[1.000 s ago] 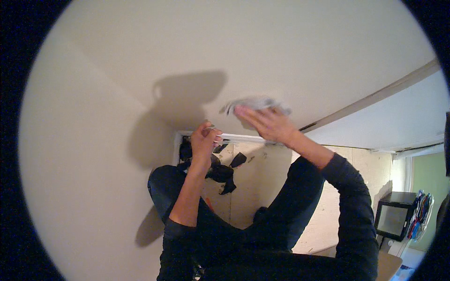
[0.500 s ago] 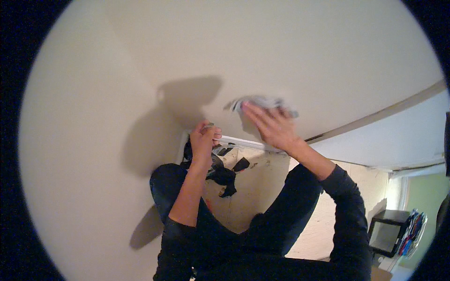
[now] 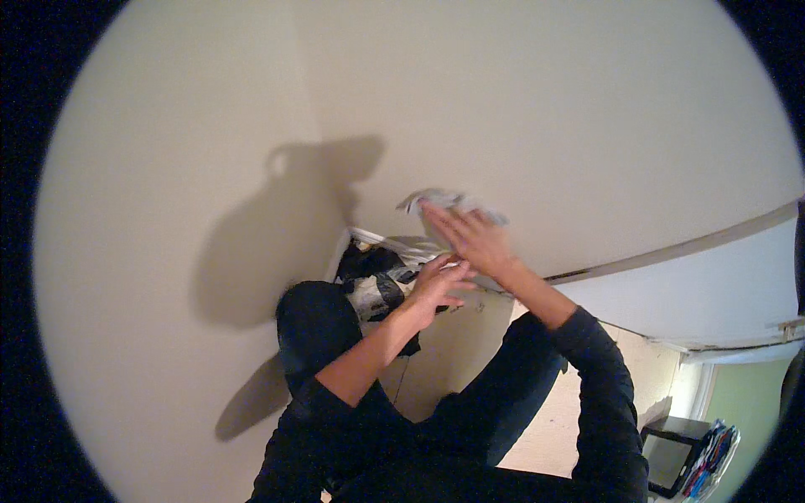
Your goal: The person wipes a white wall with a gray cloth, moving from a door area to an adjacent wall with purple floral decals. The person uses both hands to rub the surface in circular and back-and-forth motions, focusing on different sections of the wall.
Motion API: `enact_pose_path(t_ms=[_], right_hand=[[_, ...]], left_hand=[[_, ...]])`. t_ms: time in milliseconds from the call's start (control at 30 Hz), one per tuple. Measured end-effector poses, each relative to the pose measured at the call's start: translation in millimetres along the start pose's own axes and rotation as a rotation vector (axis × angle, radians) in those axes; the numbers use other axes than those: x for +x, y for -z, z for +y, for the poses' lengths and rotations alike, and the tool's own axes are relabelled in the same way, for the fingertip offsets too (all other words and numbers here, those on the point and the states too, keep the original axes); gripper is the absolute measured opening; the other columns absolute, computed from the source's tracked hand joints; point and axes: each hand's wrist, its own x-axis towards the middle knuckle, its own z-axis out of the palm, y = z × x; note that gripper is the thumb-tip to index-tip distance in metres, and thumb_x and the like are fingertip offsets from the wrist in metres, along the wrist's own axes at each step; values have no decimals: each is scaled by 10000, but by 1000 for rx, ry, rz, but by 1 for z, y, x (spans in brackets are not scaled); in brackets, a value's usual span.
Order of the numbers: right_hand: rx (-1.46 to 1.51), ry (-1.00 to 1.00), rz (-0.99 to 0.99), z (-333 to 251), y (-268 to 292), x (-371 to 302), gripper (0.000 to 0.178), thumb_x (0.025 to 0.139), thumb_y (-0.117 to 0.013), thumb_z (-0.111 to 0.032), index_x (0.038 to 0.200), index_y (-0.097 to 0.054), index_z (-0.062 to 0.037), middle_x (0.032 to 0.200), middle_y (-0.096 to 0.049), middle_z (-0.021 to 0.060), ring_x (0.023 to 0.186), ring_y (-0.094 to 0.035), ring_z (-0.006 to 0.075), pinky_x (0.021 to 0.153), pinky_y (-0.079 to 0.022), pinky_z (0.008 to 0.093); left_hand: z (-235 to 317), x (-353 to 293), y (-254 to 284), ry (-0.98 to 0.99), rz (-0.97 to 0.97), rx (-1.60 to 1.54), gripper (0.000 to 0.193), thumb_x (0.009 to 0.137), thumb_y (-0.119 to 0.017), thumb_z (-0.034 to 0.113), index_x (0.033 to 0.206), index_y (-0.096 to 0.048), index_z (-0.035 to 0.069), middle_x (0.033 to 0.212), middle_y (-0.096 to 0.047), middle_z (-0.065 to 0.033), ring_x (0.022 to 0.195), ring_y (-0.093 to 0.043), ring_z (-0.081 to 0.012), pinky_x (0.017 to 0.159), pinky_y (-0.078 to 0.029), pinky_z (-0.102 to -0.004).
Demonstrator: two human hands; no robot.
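Your left hand and right hand make two, two dark sleeves, one pale cloth, two dark-trousered legs, one black-framed box, one green wall, and several black scraps, too overlapped for you to count!

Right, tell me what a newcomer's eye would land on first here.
First, probably the big dark shadow spread over the pale walls, left of centre. Next come the two hands near the middle: the right hand laid over a crumpled greyish cloth, with the left hand just below it. Below and left of them, black scraps lie in the corner, by the person's left knee.
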Motion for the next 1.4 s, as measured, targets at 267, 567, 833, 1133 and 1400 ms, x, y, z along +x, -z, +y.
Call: enact_pose_path(t_ms=[267, 567, 833, 1133, 1400], right_hand=[[-106, 32, 150, -4, 28, 48, 738, 831, -538, -302, 1536, -416, -119, 1647, -311, -14, 1332, -465, 212, 1089, -395, 380], [20, 157, 18, -25, -26, 72, 720, 858, -516, -271, 1537, -389, -69, 1643, -308, 48, 1408, -426, 268, 1182, -348, 390], [63, 154, 87, -39, -8, 116, 711, 842, -529, -240, 1513, -424, -27, 1677, -217, 44, 1449, -372, 255, 1192, -333, 431], [-28, 65, 230, -51, -26, 139, 665, 899, -548, -257, 1528, -416, -86, 1663, -263, 23, 1493, -303, 222, 1218, -277, 394], [-134, 60, 185, -55, -5, 151, 646, 947, -481, -198, 1554, -341, -28, 1651, -288, 78, 1480, -337, 233, 1194, -311, 398]], left_hand=[[7, -9, -2, -227, 123, -115, 518, 984, -598, 509, 1328, -480, 139, 1214, -658, -70, 1074, -681, -247, 757, -534, -332], [3, -8, -1, -179, 302, -146, 468, 1028, -519, 510, 1236, -500, 92, 979, -717, -97, 826, -710, -169, 627, -484, -272], [23, -13, 12, -268, 467, -344, 250, 1036, -567, 365, 1123, -526, 134, 787, -604, -3, 641, -590, -107, 548, -442, -261], [8, -13, 10, -628, 576, -237, 180, 1008, -607, 216, 1131, -554, 95, 783, -554, 4, 624, -514, -83, 536, -421, -274], [25, -35, -7, -981, 524, 328, 131, 999, -598, 140, 1052, -606, 20, 749, -624, -36, 652, -582, -111, 609, -497, -296]])
